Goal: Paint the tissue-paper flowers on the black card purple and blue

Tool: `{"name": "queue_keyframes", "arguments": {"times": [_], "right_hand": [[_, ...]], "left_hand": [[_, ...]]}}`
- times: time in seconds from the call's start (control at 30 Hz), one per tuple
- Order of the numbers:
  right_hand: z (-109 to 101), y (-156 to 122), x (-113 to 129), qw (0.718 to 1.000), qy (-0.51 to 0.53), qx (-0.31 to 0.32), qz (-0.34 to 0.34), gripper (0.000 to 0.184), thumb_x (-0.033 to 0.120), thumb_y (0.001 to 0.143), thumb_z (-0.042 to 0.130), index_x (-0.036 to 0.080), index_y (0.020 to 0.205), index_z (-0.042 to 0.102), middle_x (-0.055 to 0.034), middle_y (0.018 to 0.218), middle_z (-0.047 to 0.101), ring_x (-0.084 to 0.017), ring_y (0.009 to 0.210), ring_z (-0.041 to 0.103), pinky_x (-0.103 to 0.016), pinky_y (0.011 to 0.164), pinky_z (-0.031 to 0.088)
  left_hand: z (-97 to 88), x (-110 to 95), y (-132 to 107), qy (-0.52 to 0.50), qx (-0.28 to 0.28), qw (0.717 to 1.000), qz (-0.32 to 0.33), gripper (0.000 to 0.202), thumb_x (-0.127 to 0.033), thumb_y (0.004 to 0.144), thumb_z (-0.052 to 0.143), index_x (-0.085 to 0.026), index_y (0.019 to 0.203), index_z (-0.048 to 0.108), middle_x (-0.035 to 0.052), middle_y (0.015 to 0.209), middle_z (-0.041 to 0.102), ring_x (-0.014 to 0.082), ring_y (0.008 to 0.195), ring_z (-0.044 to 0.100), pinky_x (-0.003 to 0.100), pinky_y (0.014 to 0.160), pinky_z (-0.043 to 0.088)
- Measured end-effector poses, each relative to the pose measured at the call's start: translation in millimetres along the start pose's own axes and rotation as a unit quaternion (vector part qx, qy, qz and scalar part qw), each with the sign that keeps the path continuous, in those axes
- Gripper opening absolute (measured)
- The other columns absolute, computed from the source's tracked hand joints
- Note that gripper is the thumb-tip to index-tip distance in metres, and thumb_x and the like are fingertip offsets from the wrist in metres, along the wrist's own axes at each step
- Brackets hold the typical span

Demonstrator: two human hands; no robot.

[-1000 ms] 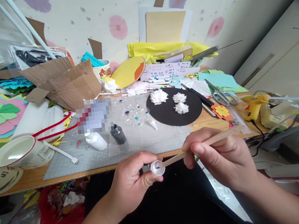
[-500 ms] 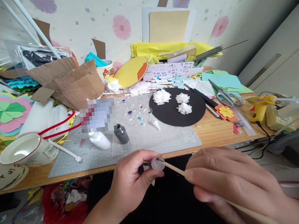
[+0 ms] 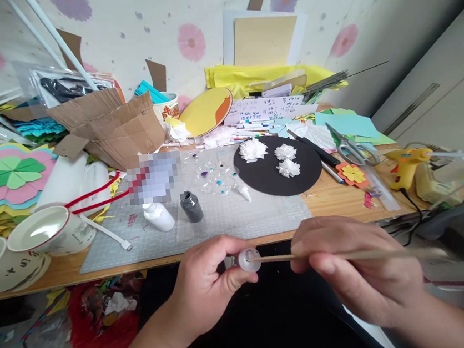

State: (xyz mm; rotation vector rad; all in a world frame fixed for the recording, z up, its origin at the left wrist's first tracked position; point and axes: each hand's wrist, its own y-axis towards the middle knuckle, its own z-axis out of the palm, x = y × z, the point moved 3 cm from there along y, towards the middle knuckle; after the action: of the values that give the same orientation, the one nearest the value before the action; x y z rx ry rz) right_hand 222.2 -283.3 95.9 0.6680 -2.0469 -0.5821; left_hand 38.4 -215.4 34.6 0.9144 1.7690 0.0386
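My left hand (image 3: pixel 206 288) pinches a small round clear cap (image 3: pixel 249 260) just below the table's front edge. A thin wooden stick (image 3: pixel 350 255) lies nearly level in my right hand (image 3: pixel 360 271), its fingers closed round it, and its tip rests in the cap. On the grey cutting mat (image 3: pixel 220 220) beyond stand a small dark bottle (image 3: pixel 191 206) and a white bottle (image 3: pixel 159 217) lying on its side. A black paper disc (image 3: pixel 277 169) carries three white paper flowers (image 3: pixel 253 150).
Two white cups (image 3: pixel 49 231) sit at the left edge. Cardboard pieces (image 3: pixel 109 126), coloured paper stacks (image 3: pixel 6 177), scissors (image 3: pixel 348 147) and a yellow glue gun (image 3: pixel 406 162) crowd the table. Scraps lie on the floor (image 3: pixel 97 318) at lower left.
My right hand has swung the stick from pointing down-right to nearly level, its tip staying at the cap. My left hand has kept the cap in place. The view has drifted slightly.
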Motion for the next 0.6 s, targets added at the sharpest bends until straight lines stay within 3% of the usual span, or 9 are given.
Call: {"name": "queue_keyframes", "arguments": {"times": [0.13, 0.27, 0.33, 0.43, 0.6], "right_hand": [[-1, -1, 6, 1.000, -0.017, 0.024, -0.010, 0.015, 0.016, 0.095, 0.052, 0.020, 0.106, 0.062, -0.0033, 0.071, 0.070, -0.016, 0.062, 0.068, -0.028, 0.058, 0.058], [6, -11, -8, 0.991, 0.095, -0.067, 0.065, 0.015, 0.017, 0.096, 0.053, 0.022, 0.095, 0.067, -0.0006, 0.071, 0.067, -0.012, 0.059, 0.066, -0.023, 0.054, 0.055], [13, -15, -18, 0.965, 0.195, -0.114, 0.137, 0.017, 0.019, 0.097, 0.053, 0.021, 0.087, 0.067, 0.0004, 0.070, 0.066, -0.010, 0.057, 0.065, -0.020, 0.052, 0.054], [24, -17, -30, 0.903, 0.325, -0.164, 0.229, 0.016, 0.026, 0.095, 0.059, 0.020, 0.084, 0.067, 0.0023, 0.061, 0.066, -0.008, 0.049, 0.062, -0.016, 0.047, 0.053], [32, -12, -38, 0.817, 0.418, -0.213, 0.335, 0.022, 0.034, 0.085, 0.071, 0.017, 0.073, 0.064, 0.0025, 0.050, 0.064, -0.009, 0.038, 0.057, -0.015, 0.038, 0.048]], "left_hand": [[-1.8, 1, -2, -0.020, -0.006, 1.000, -0.006, 0.025, -0.044, 0.086, 0.069, -0.020, 0.091, 0.070, -0.0018, 0.072, 0.073, 0.0105, 0.061, 0.067, 0.019, 0.058, 0.050], [-3.1, 1, -4, -0.021, 0.002, 1.000, -0.001, 0.020, -0.040, 0.085, 0.071, -0.021, 0.092, 0.069, -0.0028, 0.071, 0.071, 0.0095, 0.059, 0.064, 0.019, 0.057, 0.048], [-3.6, 1, -4, -0.024, 0.000, 1.000, 0.013, 0.017, -0.037, 0.086, 0.071, -0.021, 0.092, 0.068, -0.0029, 0.072, 0.070, 0.0091, 0.060, 0.063, 0.019, 0.059, 0.048], [-3.5, 1, -5, -0.035, -0.001, 0.999, 0.032, 0.014, -0.034, 0.087, 0.070, -0.022, 0.093, 0.067, -0.0026, 0.073, 0.068, 0.0099, 0.061, 0.062, 0.021, 0.060, 0.048], [-3.7, 4, -6, -0.052, 0.014, 0.998, 0.033, 0.017, -0.035, 0.086, 0.071, -0.022, 0.095, 0.068, -0.0018, 0.073, 0.069, 0.0110, 0.064, 0.063, 0.022, 0.061, 0.048]]}}
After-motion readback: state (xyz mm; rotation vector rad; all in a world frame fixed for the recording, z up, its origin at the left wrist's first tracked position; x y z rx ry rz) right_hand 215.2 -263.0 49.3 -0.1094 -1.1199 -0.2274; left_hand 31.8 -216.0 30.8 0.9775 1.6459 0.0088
